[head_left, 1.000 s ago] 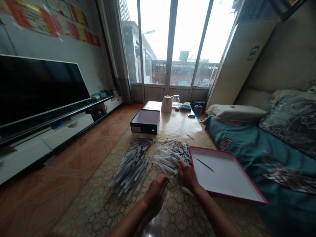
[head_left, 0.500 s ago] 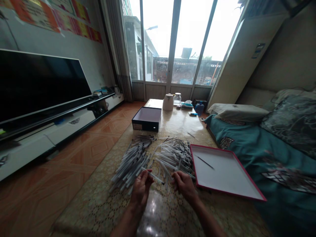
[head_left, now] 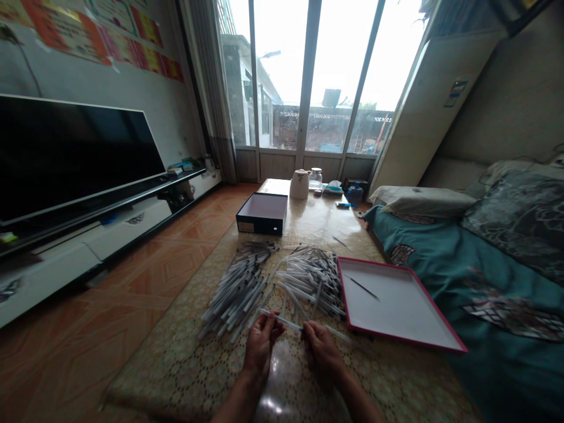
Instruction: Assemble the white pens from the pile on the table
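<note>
- A long, thin refill (head_left: 288, 322) lies across both hands, its long axis running roughly left to right and dipping slightly towards the right end, which sticks out past the right hand.
- The left hand (head_left: 261, 343) is curled, with its thumb and fingertips apparently pinching the refill near its left end; the exact grip is too small to tell.
- The right hand (head_left: 321, 349) is also curled, with its fingers closed on the refill's right half. The hands are close together but not touching.
- The left pile of refills (head_left: 233, 291) and the right pile (head_left: 311, 282) lie just ahead of the hands, and the right pile is nearer the right hand.
- The red-rimmed tray (head_left: 379, 264) is to the right, with one dark refill (head_left: 363, 288) lying inside it.
- Compared with the earlier view, the refill now spans both hands rather than sitting at the left hand, and both hands sit lower, further from the piles.
</note>
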`<state>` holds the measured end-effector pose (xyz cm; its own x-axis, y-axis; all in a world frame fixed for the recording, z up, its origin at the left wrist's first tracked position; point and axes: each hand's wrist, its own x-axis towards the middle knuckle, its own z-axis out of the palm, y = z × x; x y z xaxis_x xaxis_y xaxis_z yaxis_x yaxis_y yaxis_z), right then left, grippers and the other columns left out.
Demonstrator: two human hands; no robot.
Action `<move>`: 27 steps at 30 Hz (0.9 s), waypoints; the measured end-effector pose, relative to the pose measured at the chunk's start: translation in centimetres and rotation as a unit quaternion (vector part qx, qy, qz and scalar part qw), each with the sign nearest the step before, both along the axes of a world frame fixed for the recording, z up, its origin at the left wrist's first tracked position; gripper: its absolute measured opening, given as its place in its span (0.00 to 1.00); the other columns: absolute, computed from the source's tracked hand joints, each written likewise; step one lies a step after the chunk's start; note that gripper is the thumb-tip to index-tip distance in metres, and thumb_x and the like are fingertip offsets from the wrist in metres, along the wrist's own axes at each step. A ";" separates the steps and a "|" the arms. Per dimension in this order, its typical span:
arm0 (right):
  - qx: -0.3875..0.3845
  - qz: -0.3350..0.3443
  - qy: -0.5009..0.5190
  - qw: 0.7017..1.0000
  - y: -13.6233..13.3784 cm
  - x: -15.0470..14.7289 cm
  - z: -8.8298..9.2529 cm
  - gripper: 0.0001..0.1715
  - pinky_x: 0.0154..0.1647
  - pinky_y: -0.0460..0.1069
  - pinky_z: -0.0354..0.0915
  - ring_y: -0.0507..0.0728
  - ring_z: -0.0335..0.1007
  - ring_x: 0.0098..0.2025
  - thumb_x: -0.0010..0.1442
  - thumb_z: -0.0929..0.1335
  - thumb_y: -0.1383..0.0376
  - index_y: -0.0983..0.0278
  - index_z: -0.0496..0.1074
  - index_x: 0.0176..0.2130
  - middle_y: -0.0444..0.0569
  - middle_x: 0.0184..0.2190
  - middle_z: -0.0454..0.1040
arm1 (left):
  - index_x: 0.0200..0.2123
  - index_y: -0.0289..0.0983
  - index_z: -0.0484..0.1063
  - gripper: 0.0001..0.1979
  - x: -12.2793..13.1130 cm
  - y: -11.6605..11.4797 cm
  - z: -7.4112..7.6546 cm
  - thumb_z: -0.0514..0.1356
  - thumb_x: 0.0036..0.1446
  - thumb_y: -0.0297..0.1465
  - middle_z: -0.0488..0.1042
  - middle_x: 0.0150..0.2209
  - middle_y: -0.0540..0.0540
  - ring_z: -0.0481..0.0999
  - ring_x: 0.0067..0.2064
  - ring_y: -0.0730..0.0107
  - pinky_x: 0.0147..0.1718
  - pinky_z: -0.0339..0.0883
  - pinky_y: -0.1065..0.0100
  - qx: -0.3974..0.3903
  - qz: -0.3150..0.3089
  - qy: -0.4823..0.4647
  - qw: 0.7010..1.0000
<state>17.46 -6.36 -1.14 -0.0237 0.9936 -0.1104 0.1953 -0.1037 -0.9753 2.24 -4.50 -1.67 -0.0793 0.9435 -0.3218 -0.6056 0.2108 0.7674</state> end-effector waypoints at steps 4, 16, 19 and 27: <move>-0.057 -0.002 0.039 0.998 0.1 0.2 -0.5 0.29 0.11 0.42 0.49 0.46 0.51 0.12 0.50 0.58 0.40 0.63 0.62 0.23 0.36 0.12 0.56 | 0.31 0.32 0.73 0.16 0.2 -0.4 0.3 0.68 0.39 0.35 0.74 0.26 0.48 0.75 0.28 0.73 0.30 0.71 0.73 -0.010 0.001 0.016 1.000; 0.011 -0.039 0.088 0.995 -0.4 0.6 -1.1 0.18 0.18 0.43 0.60 0.49 0.64 0.20 0.46 0.69 0.53 0.63 0.65 0.32 0.41 0.24 0.69 | 0.27 0.31 0.72 0.05 0.7 -0.5 -0.3 0.64 0.47 0.27 0.76 0.22 0.46 0.76 0.25 0.71 0.27 0.72 0.72 -0.059 0.032 -0.006 0.998; -0.005 -0.043 0.094 0.995 -0.5 0.3 -0.8 0.20 0.14 0.42 0.56 0.48 0.62 0.17 0.47 0.68 0.51 0.64 0.65 0.32 0.41 0.23 0.69 | 0.28 0.30 0.72 0.04 0.7 -0.5 -0.1 0.63 0.48 0.26 0.76 0.22 0.45 0.76 0.25 0.72 0.28 0.73 0.71 -0.051 0.035 -0.008 0.998; 0.040 -0.064 0.002 0.997 -0.7 -0.2 0.2 0.20 0.17 0.43 0.56 0.50 0.60 0.18 0.52 0.63 0.50 0.63 0.65 0.23 0.42 0.16 0.64 | 0.28 0.30 0.73 0.05 0.6 -0.5 -0.6 0.64 0.47 0.27 0.76 0.23 0.46 0.76 0.26 0.72 0.29 0.73 0.71 -0.033 0.043 -0.004 0.999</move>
